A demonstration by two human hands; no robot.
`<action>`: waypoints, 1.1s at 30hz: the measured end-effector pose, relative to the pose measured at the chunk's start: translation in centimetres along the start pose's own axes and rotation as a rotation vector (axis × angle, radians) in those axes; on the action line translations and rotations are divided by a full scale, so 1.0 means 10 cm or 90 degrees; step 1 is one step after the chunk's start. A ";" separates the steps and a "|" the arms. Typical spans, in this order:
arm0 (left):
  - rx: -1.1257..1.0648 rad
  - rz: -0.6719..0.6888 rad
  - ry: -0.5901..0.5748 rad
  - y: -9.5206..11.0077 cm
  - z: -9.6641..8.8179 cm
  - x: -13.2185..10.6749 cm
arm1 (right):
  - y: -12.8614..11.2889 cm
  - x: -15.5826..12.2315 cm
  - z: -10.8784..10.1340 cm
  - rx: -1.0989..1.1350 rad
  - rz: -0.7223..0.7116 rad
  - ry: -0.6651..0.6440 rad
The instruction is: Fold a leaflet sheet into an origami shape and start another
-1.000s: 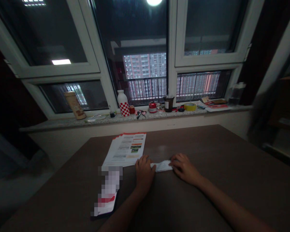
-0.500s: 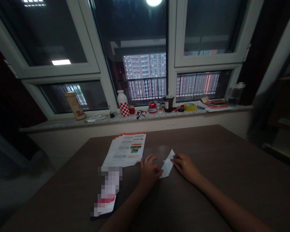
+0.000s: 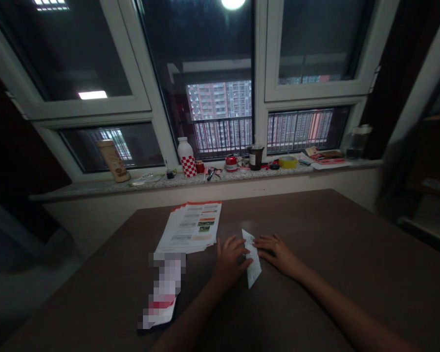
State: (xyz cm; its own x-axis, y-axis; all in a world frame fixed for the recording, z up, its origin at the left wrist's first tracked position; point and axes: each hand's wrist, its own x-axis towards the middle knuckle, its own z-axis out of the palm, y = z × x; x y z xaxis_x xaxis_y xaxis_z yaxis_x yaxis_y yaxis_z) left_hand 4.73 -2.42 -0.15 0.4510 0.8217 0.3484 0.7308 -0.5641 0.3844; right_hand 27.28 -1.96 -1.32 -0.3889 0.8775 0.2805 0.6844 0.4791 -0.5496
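A narrow folded strip of white paper (image 3: 253, 266) lies on the dark brown table (image 3: 333, 254), its long side pointing away from me. My left hand (image 3: 229, 259) rests on the strip's left edge with fingers spread and flat. My right hand (image 3: 276, 252) presses on its right edge, fingers stretched out over the paper. Both hands touch the strip from either side.
A stack of printed leaflets (image 3: 192, 227) lies to the left of my hands, and a blurred-out flat object (image 3: 163, 291) lies nearer the table's front left. The windowsill (image 3: 95, 187) beyond holds a checked bottle (image 3: 187, 157), a cup (image 3: 256, 157), a yellow tape roll (image 3: 288, 162) and other small items.
The paper strip has turned from lying crosswise between my hands to pointing lengthwise away from me. Both hands have shifted slightly to press on its sides.
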 end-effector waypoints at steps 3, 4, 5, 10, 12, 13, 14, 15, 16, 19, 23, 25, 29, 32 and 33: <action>-0.009 -0.001 -0.007 0.02 0.00 0.01 | 0.02 0.00 0.00 0.025 -0.008 -0.016; -0.011 -0.002 -0.012 0.02 0.00 0.01 | 0.03 0.01 0.00 0.033 -0.009 -0.018; -0.011 -0.002 -0.019 0.03 0.00 0.01 | 0.03 0.01 0.00 0.039 -0.009 -0.018; -0.003 0.011 -0.054 0.02 0.00 0.02 | 0.06 0.02 0.00 0.069 -0.008 0.005; 0.004 0.020 -0.057 0.02 -0.01 0.03 | 0.07 0.02 0.00 0.085 0.008 0.048; 0.009 0.025 -0.059 0.01 -0.01 0.03 | 0.08 0.02 0.00 0.091 0.021 0.073; 0.014 0.030 -0.063 0.01 -0.01 0.04 | 0.09 0.02 0.01 0.092 0.038 0.095; 0.020 0.034 -0.067 0.01 -0.01 0.05 | 0.10 0.02 0.01 0.089 0.054 0.109; 0.027 0.039 -0.073 0.01 -0.01 0.05 | 0.11 0.02 0.01 0.085 0.068 0.116; 0.048 0.059 -0.092 0.01 0.00 0.08 | 0.13 0.03 0.02 0.076 0.081 0.115; 0.058 0.102 -0.129 -0.02 0.02 0.09 | 0.14 0.03 0.03 0.073 0.074 0.119; 0.062 0.107 -0.137 -0.04 0.02 0.09 | 0.15 0.03 0.03 0.072 0.070 0.120; 0.082 0.096 -0.138 -0.06 0.03 0.08 | 0.17 0.03 0.04 0.070 0.056 0.115; 0.101 0.089 -0.137 -0.06 0.03 0.08 | 0.17 0.03 0.03 0.071 0.054 0.120; 0.106 0.088 -0.136 -0.06 0.03 0.08 | 0.16 0.03 0.02 0.072 0.053 0.120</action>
State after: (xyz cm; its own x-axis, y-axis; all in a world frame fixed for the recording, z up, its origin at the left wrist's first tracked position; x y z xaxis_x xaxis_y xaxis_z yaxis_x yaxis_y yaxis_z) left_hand 4.83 -1.40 -0.31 0.6362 0.7469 0.1933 0.7213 -0.6647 0.1946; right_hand 28.11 -0.99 -2.30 -0.2051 0.9075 0.3665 0.6318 0.4088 -0.6586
